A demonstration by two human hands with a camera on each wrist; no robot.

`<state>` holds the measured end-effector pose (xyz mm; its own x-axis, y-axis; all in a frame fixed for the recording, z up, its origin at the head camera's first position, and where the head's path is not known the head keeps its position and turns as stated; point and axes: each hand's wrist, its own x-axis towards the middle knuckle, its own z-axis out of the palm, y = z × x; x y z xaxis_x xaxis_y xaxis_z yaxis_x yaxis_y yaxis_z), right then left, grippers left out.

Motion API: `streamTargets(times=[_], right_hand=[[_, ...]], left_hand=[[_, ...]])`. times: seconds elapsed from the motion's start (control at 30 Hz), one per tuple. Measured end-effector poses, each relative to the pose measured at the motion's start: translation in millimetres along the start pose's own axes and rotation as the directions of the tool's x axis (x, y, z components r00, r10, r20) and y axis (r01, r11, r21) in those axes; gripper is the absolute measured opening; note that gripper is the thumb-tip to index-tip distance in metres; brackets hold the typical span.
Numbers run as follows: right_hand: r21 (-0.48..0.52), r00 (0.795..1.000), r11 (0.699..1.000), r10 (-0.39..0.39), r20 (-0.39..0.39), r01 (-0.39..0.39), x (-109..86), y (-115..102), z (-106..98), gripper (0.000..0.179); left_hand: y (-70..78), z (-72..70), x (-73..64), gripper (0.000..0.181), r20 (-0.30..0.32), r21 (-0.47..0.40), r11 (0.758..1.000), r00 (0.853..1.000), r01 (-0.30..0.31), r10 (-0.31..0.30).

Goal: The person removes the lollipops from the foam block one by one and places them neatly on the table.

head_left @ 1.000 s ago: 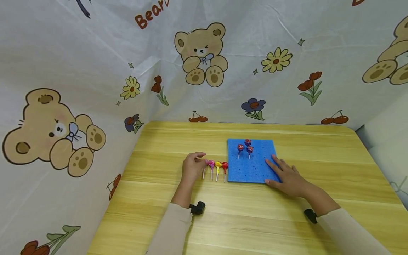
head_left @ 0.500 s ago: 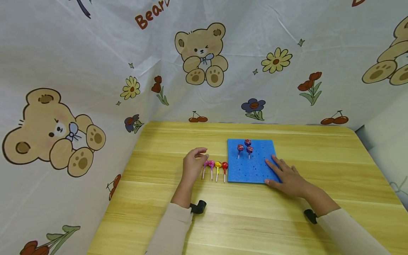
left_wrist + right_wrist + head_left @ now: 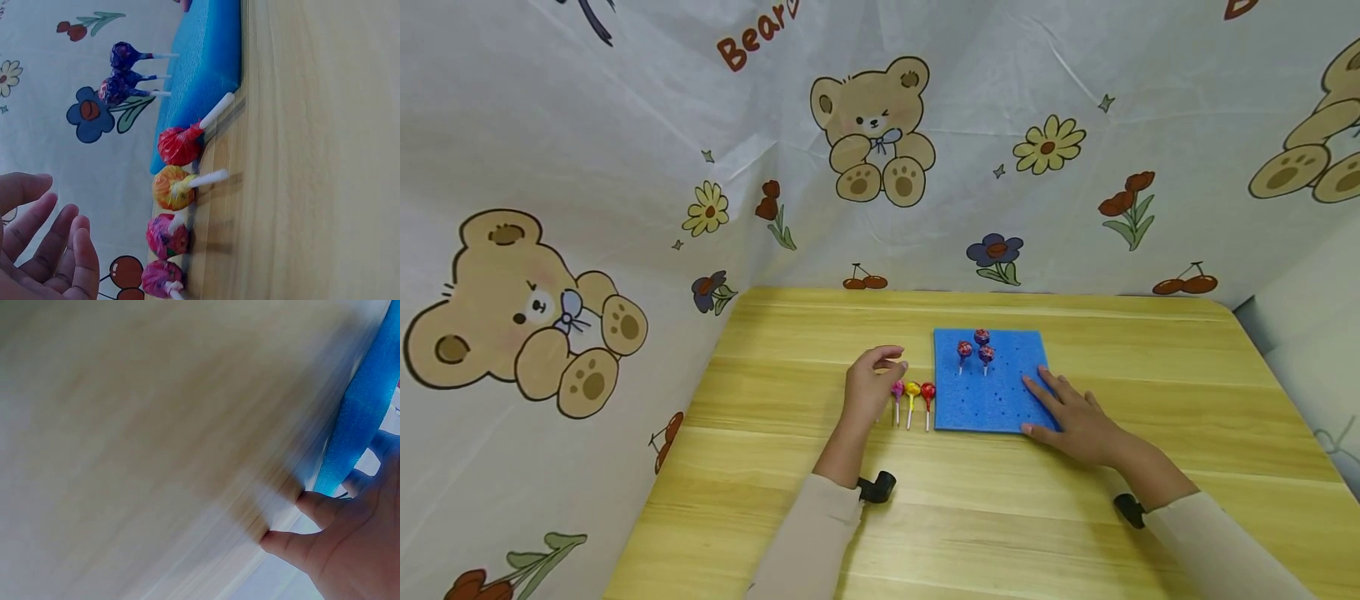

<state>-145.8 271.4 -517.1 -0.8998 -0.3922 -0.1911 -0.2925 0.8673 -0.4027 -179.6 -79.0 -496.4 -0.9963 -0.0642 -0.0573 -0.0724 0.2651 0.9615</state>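
Desk [image 3: 1007, 525] of light yellow wood, its long grain running from side to side, reaches back to a white cloth backdrop [image 3: 715, 100] with soft creases. The cloth hangs beyond the far edge and along the left, printed with brown bears [image 3: 872, 104], yellow daisies [image 3: 1048, 145], tulips [image 3: 1116, 205], cherries [image 3: 874, 282] and lettering [image 3: 758, 40]. On the right rises a plain pale surface [image 3: 1315, 308].

On the desk lies a flat blue foam board [image 3: 973, 408], dotted with small dark holes. Three purple-and-red lollipops [image 3: 964, 349] stand upright on white sticks in its far left part. Just left of the board, four more lie in a row, sticks toward the person: a red lollipop [image 3: 928, 391] nearest the board, a yellow lollipop [image 3: 912, 389], a pink lollipop [image 3: 898, 389] and, mostly hidden in the head view but clear from the left wrist, a second pink lollipop [image 3: 162, 278].

The left hand [image 3: 868, 390] hovers over the pink end of the row, fingers loosely bent and holding nothing. The right hand [image 3: 1081, 425] is spread at the board's right edge, some fingers resting on its top; the right wrist view shows two fingertips on the desk beside it. Beige sleeves [image 3: 808, 533] cover both forearms.
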Motion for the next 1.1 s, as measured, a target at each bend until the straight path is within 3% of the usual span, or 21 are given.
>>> streamTargets(times=[0.27, 0.93, 1.1], right_hand=[[-0.008, 1.000, 1.000, -0.001, -0.006, 0.001, 0.5, 0, 1, 0.087], [0.004, 1.000, 1.000, -0.008, -0.009, 0.008, 0.1, 1, 1, 0.086], [0.001, 1.000, 1.000, -0.017, -0.019, 0.017, 0.3, 0, 1, 0.085]], left_hand=[[0.1, 18.9, 0.5, 0.033, 0.044, -0.024, 1.000, 0.999, 0.000, 0.001], [11.2, 61.5, 5.3, 0.035, 0.062, -0.030, 0.995, 0.993, -0.094, 0.096], [9.5, 70.6, 10.0, 0.038, 0.076, -0.044, 0.997, 0.994, -0.069, 0.073]])
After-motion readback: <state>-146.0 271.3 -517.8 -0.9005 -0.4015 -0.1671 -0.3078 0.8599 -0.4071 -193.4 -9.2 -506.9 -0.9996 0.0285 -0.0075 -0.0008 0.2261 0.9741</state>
